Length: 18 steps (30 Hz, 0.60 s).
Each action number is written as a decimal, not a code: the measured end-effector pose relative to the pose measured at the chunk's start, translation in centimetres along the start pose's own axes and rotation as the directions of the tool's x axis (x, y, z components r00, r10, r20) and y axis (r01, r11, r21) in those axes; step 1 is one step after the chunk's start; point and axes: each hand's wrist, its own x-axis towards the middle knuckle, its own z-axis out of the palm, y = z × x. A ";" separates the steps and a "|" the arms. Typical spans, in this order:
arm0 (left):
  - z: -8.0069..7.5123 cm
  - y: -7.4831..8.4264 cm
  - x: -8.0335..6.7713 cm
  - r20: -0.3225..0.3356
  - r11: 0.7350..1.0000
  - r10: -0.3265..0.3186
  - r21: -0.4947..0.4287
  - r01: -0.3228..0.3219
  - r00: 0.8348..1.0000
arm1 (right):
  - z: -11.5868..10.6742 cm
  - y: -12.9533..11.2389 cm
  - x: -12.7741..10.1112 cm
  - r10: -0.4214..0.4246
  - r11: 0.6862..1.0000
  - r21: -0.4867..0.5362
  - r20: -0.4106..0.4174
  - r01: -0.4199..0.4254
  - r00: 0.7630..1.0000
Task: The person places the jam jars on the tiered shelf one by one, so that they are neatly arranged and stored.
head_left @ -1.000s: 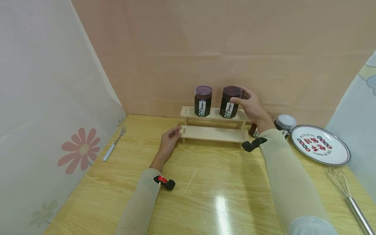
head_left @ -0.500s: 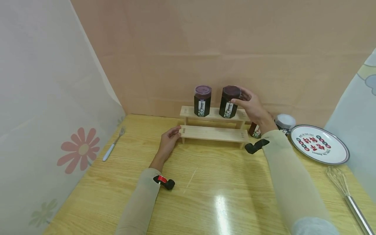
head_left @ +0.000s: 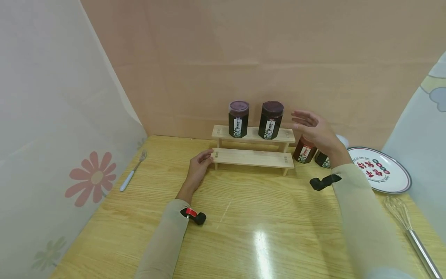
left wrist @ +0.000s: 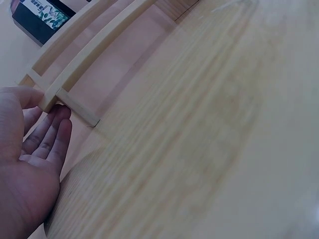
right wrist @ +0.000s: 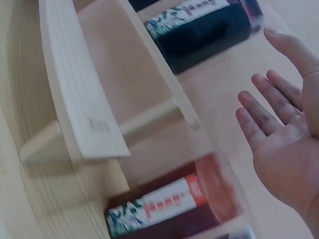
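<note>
**A:** so what changed vs half a second back? The right hand (head_left: 313, 130) was wrapped round the top of the right-hand jar (head_left: 270, 119) on the upper shelf. Now the grip is released, fingers spread and straight, and the hand hangs in the air just to the right of that jar, not touching it. The jar stands upright on the top step of the wooden rack (head_left: 253, 152), next to its twin, the left-hand jar (head_left: 238, 119).

**B:** and the left hand (head_left: 199, 168)?

**A:** hasn't budged. Fingers loosely curled at the left end of the lower step, fingertips (left wrist: 56, 123) touching the end of the wood, nothing really gripped.

**B:** anything else around, or in the way?

**A:** a red-labelled jar (head_left: 304, 151) on the desk (head_left: 244, 232) right of the rack, right under the open hand, and another jar half hidden behind the wrist. Then a patterned plate (head_left: 383, 170) further right, a whisk (head_left: 411, 232) at the near right edge, and a fork (head_left: 132, 171) far left. Nothing sits between the right hand and the jar it let go.
</note>
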 end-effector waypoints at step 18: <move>0.0 -0.2 0.1 0.002 1.000 -0.002 0.005 0.002 1.000 | -6.2 1.7 -4.4 -0.129 0.959 0.245 -0.076 0.144 0.989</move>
